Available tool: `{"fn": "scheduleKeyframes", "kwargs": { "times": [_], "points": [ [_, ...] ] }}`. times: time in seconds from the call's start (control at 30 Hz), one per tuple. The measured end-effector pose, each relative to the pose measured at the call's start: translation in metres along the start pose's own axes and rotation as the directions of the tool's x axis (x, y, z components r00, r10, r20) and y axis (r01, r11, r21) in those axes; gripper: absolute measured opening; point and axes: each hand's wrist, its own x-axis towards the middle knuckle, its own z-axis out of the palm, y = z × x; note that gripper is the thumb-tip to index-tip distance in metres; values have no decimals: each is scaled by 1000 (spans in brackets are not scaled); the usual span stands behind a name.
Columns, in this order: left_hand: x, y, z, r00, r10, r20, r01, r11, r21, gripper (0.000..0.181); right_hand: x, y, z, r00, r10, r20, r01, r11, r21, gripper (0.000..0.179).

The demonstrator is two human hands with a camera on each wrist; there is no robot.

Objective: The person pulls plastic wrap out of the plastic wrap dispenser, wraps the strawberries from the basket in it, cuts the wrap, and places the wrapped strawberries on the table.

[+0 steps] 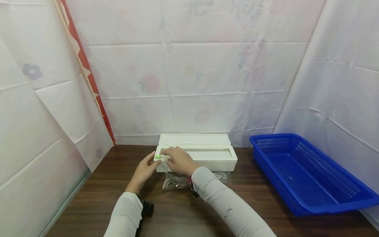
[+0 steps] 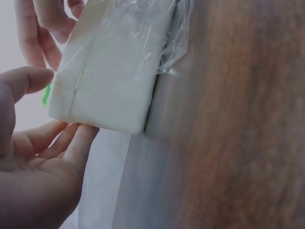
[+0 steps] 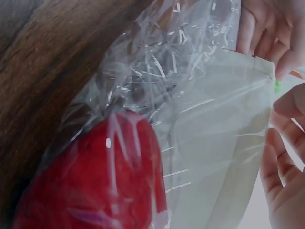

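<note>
A long white foam box (image 1: 207,163) stands with its lid (image 1: 193,139) tilted back behind it. My left hand (image 1: 145,171) holds the box's left end, thumb at the front top edge and fingers against the end face. Between the hands, a small bright green piece (image 1: 158,156) sits on the left rim. My right hand (image 1: 181,162) reaches over the front wall, its loosely bent fingers (image 3: 279,148) at the rim near the green piece. Clear plastic wrap (image 1: 174,181) lies along the box's front, and a red item (image 3: 119,176) shows through it in the right wrist view.
A blue plastic basket (image 1: 318,210) stands on the right of the dark wooden table (image 1: 97,197). White printed sheets (image 1: 189,72) hang behind and at both sides. A black wrist strap (image 1: 147,209) is by the left sleeve.
</note>
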Motion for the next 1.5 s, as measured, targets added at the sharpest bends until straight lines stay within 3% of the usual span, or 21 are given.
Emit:
{"fn": "scheduleKeyframes", "kwargs": {
  "times": [0.1, 0.2, 0.3, 0.43, 0.53, 0.6, 0.7, 0.8, 0.97, 1.1, 1.2, 1.37, 1.5],
  "points": [
    [0, 0, 0, 1000, -2, 2, 2, 1000, -10, 73, -3, 4, -3, 998, 50, -31, -46, 990, 135, 40],
    [1, -1, 0, 1000, 1, -3, -1, 1000, -13, 72, -6, 9, -8, 991, 112, -70, -87, 952, 295, 35],
    [2, -1, 0, 1000, 2, -15, -2, 1000, -13, 71, -10, 18, -15, 980, 157, -124, -97, 914, 393, 32],
    [4, -1, 0, 999, 14, -31, -14, 1000, -1, 69, -17, 30, -27, 971, 183, -156, -96, 890, 446, 28],
    [4, 3, -1, 995, 57, -87, -55, 998, 28, 66, -26, 37, -38, 970, 197, -139, -111, 879, 464, 26],
    [4, 8, -1, 983, 101, -154, -96, 995, 41, 61, -34, 41, -43, 970, 206, -128, -123, 872, 474, 25],
    [2, 16, -2, 954, 172, -247, -166, 985, 46, 53, -46, 48, -49, 968, 220, -121, -137, 868, 477, 24],
    [-3, 27, -2, 930, 246, -273, -248, 968, 29, 47, -57, 54, -53, 965, 228, -127, -143, 870, 472, 23],
    [-20, 57, 0, 902, 377, -211, -386, 922, -1, 40, -72, 60, -57, 965, 216, -148, -133, 891, 434, 21],
    [-31, 77, 6, 898, 428, -106, -427, 904, 32, 32, -84, 62, -62, 966, 199, -165, -117, 904, 411, 19],
    [-27, 69, 14, 895, 445, -9, -443, 893, 82, 26, -95, 65, -62, 972, 182, -145, -111, 910, 398, 17],
    [-18, 51, 28, 875, 454, 169, -477, 868, 139, 21, -113, 66, -57, 983, 167, -73, -128, 917, 378, 19],
    [-17, 49, 33, 857, 431, 282, -490, 852, 186, 22, -121, 65, -56, 985, 168, -40, -145, 929, 340, 23]
  ]
}}
